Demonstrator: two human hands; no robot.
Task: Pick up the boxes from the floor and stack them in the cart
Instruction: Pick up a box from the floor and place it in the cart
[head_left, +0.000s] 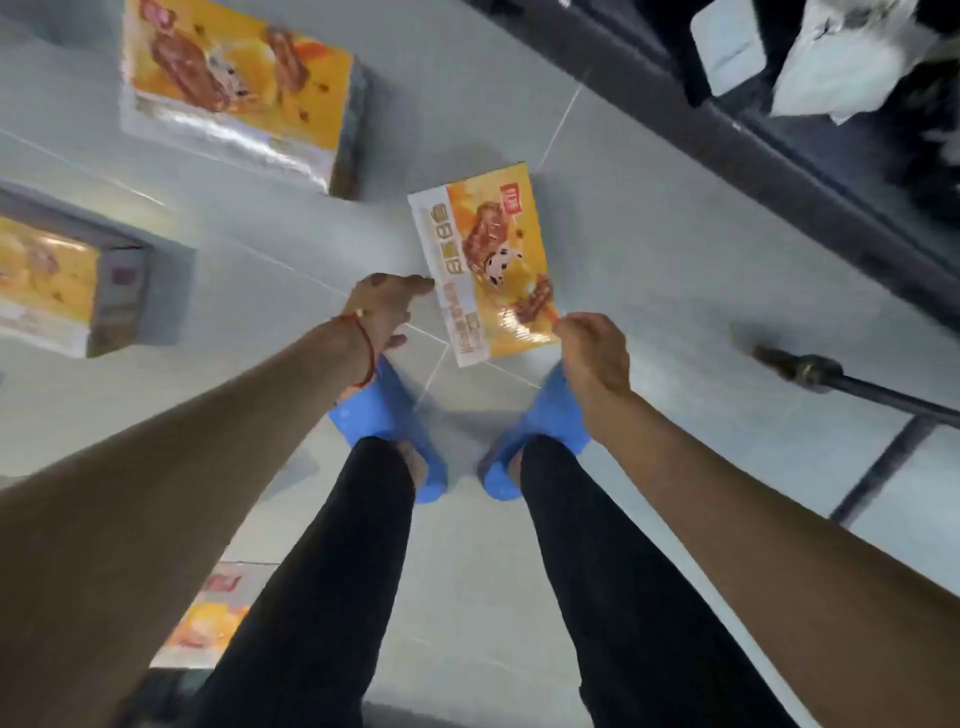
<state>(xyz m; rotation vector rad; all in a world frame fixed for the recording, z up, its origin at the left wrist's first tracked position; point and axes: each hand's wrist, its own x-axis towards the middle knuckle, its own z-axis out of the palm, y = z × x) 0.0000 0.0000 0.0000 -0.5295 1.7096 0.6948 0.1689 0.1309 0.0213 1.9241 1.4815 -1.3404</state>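
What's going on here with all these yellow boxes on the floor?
A person is bent over a box lying on the floor. The left hand reaches open to its left edge. The right hand seems to pinch its near corner. A far box, a left box and a near box wait on the floor.

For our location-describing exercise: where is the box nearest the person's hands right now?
Head view, centre: the box is on the grey tiled floor, just beyond the blue slippers, between the left hand and the right hand.
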